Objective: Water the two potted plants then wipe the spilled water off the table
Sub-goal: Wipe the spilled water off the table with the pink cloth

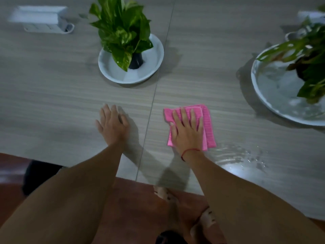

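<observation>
My right hand (pixel 187 128) presses flat, fingers spread, on a folded pink cloth (pixel 208 125) lying on the grey table (pixel 52 95). A patch of spilled water (pixel 241 158) glistens just right of and below the cloth, near the table's front edge. My left hand (pixel 113 123) rests flat on the table, holding nothing. A leafy green plant (pixel 123 30) in a dark pot (pixel 135 61) stands in a white dish (pixel 154 57) at the back centre. A second plant (pixel 309 55) sits in a larger white dish (pixel 267 95) holding water at the right.
A white power strip box (pixel 42 20) lies at the back left. Another white object (pixel 309 14) is at the back right, blurred. A seam (pixel 154 95) runs across the table between my hands. Red-brown floor (pixel 133 205) and my feet show below the table edge.
</observation>
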The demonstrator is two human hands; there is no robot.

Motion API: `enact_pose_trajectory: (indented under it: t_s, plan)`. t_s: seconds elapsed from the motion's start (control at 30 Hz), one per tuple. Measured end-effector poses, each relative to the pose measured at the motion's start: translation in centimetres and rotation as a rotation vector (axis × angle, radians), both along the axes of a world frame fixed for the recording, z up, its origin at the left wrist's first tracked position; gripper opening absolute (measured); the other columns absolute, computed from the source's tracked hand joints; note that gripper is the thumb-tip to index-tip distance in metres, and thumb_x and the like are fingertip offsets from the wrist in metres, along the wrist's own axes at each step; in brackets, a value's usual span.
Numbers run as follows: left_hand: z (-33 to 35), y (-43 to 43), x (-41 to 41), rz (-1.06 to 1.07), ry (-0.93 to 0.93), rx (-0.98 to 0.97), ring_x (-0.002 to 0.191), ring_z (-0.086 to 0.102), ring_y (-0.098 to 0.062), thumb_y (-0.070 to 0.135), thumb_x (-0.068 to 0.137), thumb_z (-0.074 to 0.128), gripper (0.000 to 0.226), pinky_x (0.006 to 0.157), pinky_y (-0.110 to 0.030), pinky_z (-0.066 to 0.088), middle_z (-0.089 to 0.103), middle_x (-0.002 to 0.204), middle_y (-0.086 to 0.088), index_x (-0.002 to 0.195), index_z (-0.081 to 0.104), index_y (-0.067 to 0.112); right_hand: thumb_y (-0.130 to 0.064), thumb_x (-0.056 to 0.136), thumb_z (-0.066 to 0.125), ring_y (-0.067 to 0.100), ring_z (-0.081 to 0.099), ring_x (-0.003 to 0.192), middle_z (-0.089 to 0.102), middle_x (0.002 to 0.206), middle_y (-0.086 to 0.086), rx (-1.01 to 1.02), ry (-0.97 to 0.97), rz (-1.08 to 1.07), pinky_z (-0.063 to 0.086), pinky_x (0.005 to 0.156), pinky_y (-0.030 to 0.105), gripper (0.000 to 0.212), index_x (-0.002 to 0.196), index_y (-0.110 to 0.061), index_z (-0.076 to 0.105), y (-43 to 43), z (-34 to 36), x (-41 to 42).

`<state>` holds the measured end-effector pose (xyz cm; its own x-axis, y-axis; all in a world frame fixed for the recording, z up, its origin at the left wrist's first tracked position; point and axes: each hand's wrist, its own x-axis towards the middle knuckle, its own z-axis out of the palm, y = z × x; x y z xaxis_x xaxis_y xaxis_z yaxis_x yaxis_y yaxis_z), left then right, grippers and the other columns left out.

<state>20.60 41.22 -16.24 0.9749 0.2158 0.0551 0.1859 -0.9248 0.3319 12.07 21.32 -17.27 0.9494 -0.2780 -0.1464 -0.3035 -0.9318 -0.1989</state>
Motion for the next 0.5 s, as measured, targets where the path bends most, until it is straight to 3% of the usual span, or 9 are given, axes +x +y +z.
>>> enact_pose_trajectory:
  t_s: [0.13, 0.23, 0.5]
  plan:
    - [-0.9, 1.4, 4.1, -0.004, 0.096, -0.001, 0.153, 0.011, -0.025, 0.030, 0.101, 0.038, 0.051, 0.121, -0.054, 0.002, 0.023, 0.163, -0.006, 0.151, 0.036, 0.021, -0.049, 0.100, 0.016, 0.031, -0.007, 0.146, 0.002, 0.160, -0.004, 0.014, -0.002, -0.109, -0.008, 0.115, 0.055, 0.053, 0.150, -0.035, 0.004, 1.4, -0.1, 5.9]
    - [-1.9, 1.2, 4.1, 0.007, 0.056, 0.003, 0.153, 0.011, -0.024, 0.034, 0.101, 0.032, 0.053, 0.120, -0.052, 0.000, 0.023, 0.163, -0.004, 0.153, 0.033, 0.025, -0.050, 0.099, 0.010, 0.033, -0.008, 0.145, -0.001, 0.160, -0.001, 0.002, -0.008, -0.093, -0.011, 0.114, 0.056, 0.055, 0.150, -0.034, -0.001, 3.4, -0.3, 10.3]
    - [-1.7, 1.2, 4.5, 0.004, 0.079, -0.011, 0.154, 0.007, -0.021, 0.036, 0.100, 0.026, 0.055, 0.121, -0.049, -0.003, 0.018, 0.164, -0.001, 0.155, 0.027, 0.028, -0.043, 0.101, 0.018, 0.028, -0.005, 0.146, 0.003, 0.160, -0.001, 0.035, -0.018, 0.211, -0.011, 0.116, 0.050, 0.053, 0.151, -0.029, 0.007, 9.4, 0.2, 11.8]
